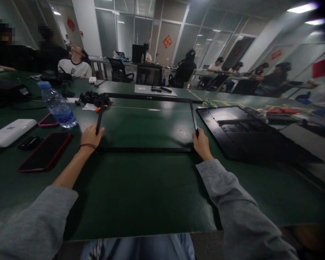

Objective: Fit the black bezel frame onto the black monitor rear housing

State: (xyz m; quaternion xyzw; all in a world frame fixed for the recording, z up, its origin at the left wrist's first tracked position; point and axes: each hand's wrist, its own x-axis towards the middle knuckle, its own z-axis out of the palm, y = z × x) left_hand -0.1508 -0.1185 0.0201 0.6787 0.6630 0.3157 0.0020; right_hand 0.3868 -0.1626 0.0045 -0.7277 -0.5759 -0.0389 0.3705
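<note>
Between my hands is a thin black rectangular frame, like a monitor bezel (148, 150), with a small light logo on its far bar. The green table top shows through its open middle. My left hand (90, 138) grips the left bar, fingers wrapped round it. On the opposite side my right hand (202, 144) is closed on the right bar. The near bar lies low, close to the table; whether it touches the surface I cannot tell. A large dark flat panel (249, 133), like a monitor's back part, lies just right of my right hand.
Left of me on the green table (141, 195) are a water bottle (58, 106), a red-edged phone (46, 151), a black earbud case (29, 142) and a white device (12, 133). Dark cables (90, 98) lie beyond. Several people sit at tables farther back.
</note>
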